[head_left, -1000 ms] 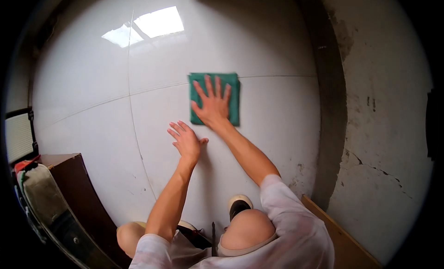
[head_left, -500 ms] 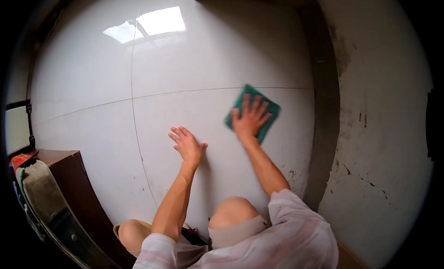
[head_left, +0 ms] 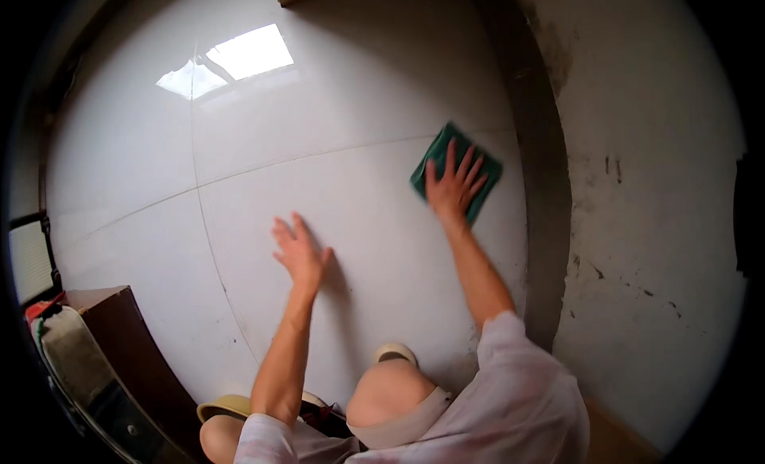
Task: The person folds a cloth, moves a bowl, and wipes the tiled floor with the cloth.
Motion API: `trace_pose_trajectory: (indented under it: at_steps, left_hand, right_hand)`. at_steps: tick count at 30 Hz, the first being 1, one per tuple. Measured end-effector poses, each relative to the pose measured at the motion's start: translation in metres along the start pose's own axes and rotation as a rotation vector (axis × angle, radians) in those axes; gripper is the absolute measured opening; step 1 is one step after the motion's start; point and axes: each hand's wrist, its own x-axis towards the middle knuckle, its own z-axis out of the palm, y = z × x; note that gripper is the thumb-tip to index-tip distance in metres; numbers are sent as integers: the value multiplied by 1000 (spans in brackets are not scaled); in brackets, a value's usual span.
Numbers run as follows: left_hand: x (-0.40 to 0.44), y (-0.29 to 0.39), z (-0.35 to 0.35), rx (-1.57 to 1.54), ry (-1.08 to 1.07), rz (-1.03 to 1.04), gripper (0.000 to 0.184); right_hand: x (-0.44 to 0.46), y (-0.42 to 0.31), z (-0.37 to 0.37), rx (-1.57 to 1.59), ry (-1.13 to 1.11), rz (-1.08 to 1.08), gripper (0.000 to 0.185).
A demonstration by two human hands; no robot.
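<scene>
My right hand [head_left: 452,190] lies flat with spread fingers on a folded green cloth [head_left: 439,147], pressing it against the white tiled floor [head_left: 358,201]. Part of the cloth is covered by the palm and fingers. On the left, my left hand [head_left: 300,255] holds nothing; its fingers are spread above or on the floor, and whether it touches the tile I cannot tell. A shadow falls beside that wrist.
A dark strip [head_left: 543,169] runs along the floor's right side, beside a stained, cracked wall [head_left: 637,225]. At lower left stand a brown box-like piece [head_left: 131,336] and a beige and dark bag [head_left: 72,344]. My bent knee [head_left: 394,392] is close in front.
My right hand and the green cloth have slid right and slightly forward in view. The camera view has shifted and tilted, and my left hand appears a little further left.
</scene>
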Motion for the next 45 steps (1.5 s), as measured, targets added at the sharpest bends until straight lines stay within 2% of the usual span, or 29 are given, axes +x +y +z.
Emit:
trace_pose_trajectory:
  at_steps: [1,3,4,6,8,10,12,14,16,18,20,22,24,26,28,29,31,34,36,37,40,42,44,45]
  left_hand:
    - [-7,23,-1,-15,95,143,121]
    - [-8,64,19,-252,134,225,128]
    - [-11,91,16,-255,-13,93,137]
    - [-7,125,9,-221,-102,-24,144]
    - [2,141,3,-149,-125,-82,145]
    - [15,155,1,-67,-169,-133,146]
    - [16,156,-2,-49,-217,-162,143]
    - [21,163,-4,-30,-203,-151,142]
    - [24,165,-4,-30,-228,-192,141]
    - [22,169,-8,-22,-242,-202,141]
    - [28,171,-12,-22,-242,-220,142]
    - [28,169,-9,-15,-260,-206,142]
    - [28,167,-7,1,-264,-210,143]
    - [27,169,-4,17,-264,-208,143]
    - [29,167,-4,-14,-267,-225,150]
    - [28,163,-3,1,-281,-222,150]
    - [27,162,1,-27,-227,-201,149]
    - [30,165,2,10,-246,-224,150]
    - [29,164,2,-14,-232,-215,150]
    - [26,163,3,-30,-215,-198,150]
    - [29,165,-1,-9,-252,-204,146]
    - [30,168,-5,4,-262,-201,146]
    - [31,164,-5,28,-282,-213,146]
    - [32,163,-5,12,-264,-200,147]
  right_hand:
    - [-20,-16,-11,-25,-84,-58,75]
    - [-37,-68,-21,10,-231,-198,74]
    - [-24,-96,-15,69,-269,-282,75]
    - [22,-143,4,270,-192,-443,75]
    - [78,-169,20,341,-150,-461,73]
    - [130,-151,28,274,-134,-393,71]
    - [150,-109,18,140,-95,-112,73]
    - [137,-57,16,99,-98,-1,76]
    - [93,-31,17,68,8,54,76]
    - [39,-47,8,32,5,27,77]
    - [23,-99,-9,18,-243,-130,77]
    - [52,-144,0,189,-251,-371,75]
    - [112,-183,23,301,-197,-464,74]
    - [176,-195,38,305,-169,-434,73]
    - [218,-167,51,258,-20,-298,75]
    - [219,-142,49,226,-24,-211,77]
    - [203,-92,36,152,-37,-57,80]
    - [103,-52,24,23,3,80,80]
    - [65,-83,5,32,-188,-74,77]
    - [70,-102,3,92,-213,-167,77]
    - [144,-157,21,288,-201,-379,77]
    - [215,-170,43,257,-179,-412,76]
    - [273,-144,64,120,-18,-293,76]
    - [276,-118,60,137,0,-161,77]
